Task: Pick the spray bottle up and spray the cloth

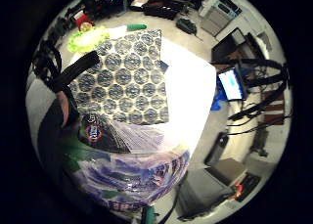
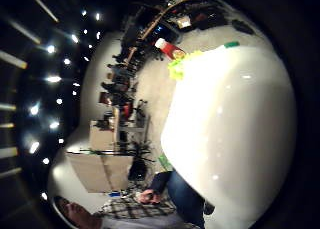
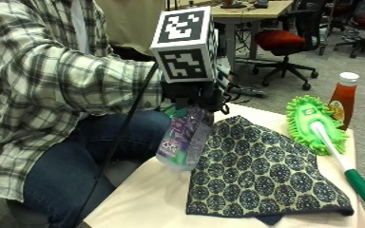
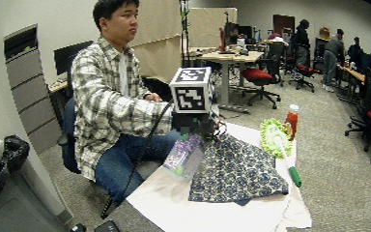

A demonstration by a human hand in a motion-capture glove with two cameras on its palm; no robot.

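The spray bottle (image 3: 184,140) is held off the surface (image 3: 146,194) by the gloved right hand (image 3: 198,97), the grip curled round its upper part, so the pick-up is judged done; the bottle hangs tilted, its base just beside the near edge of the cloth (image 3: 258,168) and above the surface's person-side edge; in the little-finger palm view the bottle (image 1: 132,160) fills the part nearest the palm, with the cloth (image 1: 124,79) spread beyond it. No mist or wet patch is seen on the cloth, so the spraying is judged still to be done; whether the nozzle is aimed at the cloth cannot be told, since the head is hidden under the hand.

The cloth lies flat, covering much of the surface, one corner reaching towards the front edge; a green duster (image 3: 315,126) with a long handle lies along the far side, just beside the cloth, and a ketchup bottle (image 3: 342,97) stands behind it at the corner. Open room is found above the cloth and on the bare strip of surface by the person's knees; little margin is left at the person-side edge, over which the bottle hangs.
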